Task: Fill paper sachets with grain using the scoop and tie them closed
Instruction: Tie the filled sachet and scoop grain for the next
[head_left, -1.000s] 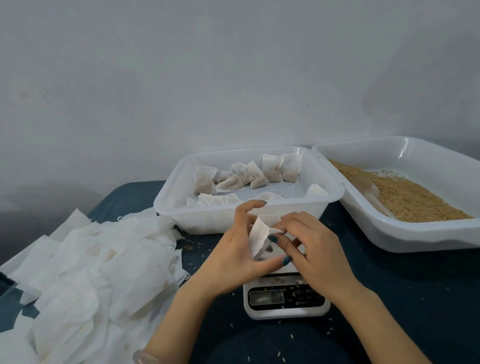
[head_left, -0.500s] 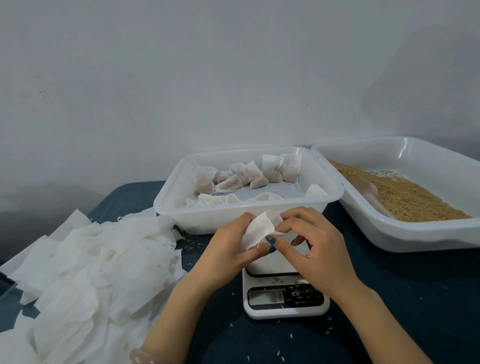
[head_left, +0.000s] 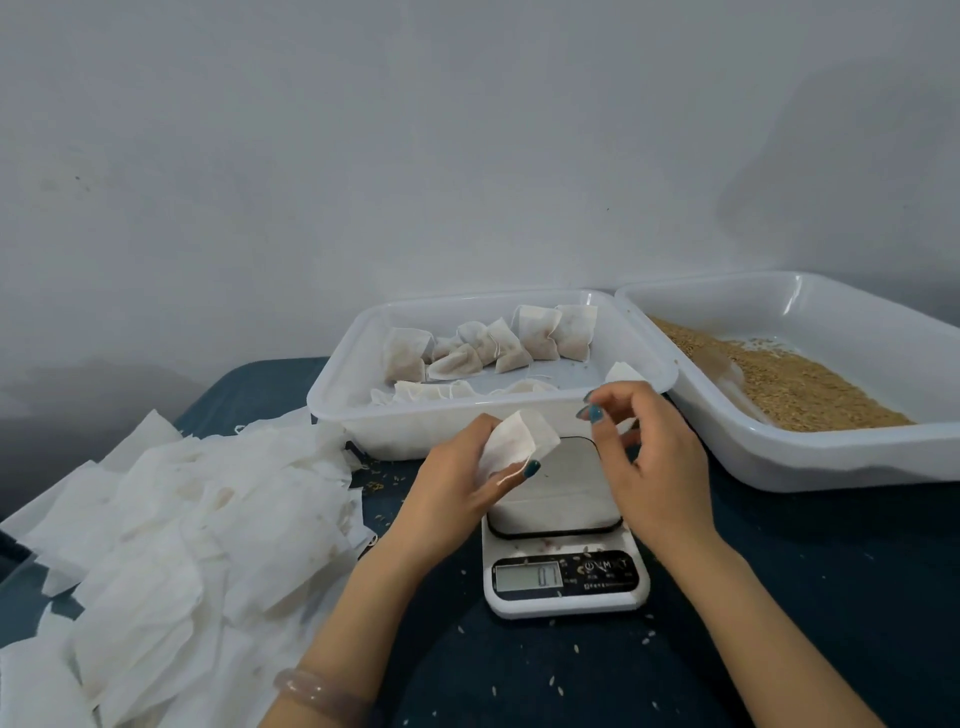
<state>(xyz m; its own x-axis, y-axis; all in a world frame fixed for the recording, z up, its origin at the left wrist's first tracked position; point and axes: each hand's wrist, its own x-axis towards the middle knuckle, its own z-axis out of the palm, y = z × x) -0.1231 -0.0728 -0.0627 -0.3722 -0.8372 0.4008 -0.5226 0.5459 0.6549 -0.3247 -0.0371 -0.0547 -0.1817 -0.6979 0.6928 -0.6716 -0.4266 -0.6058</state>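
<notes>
The left hand (head_left: 457, 478) grips a white paper sachet (head_left: 517, 441) above the platform of a digital kitchen scale (head_left: 566, 582). The right hand (head_left: 649, 462) hovers just beside it, fingers curled, thumb and forefinger tips close together; whether they pinch anything is unclear. Behind, a white plastic tray (head_left: 332, 395) holds tied sachets (head_left: 519, 343), and touching its right side a second tray (head_left: 831, 452) holds brown grain (head_left: 779, 379). A heap of empty sachets (head_left: 182, 535) lies left on the dark blue cloth (head_left: 831, 597).
</notes>
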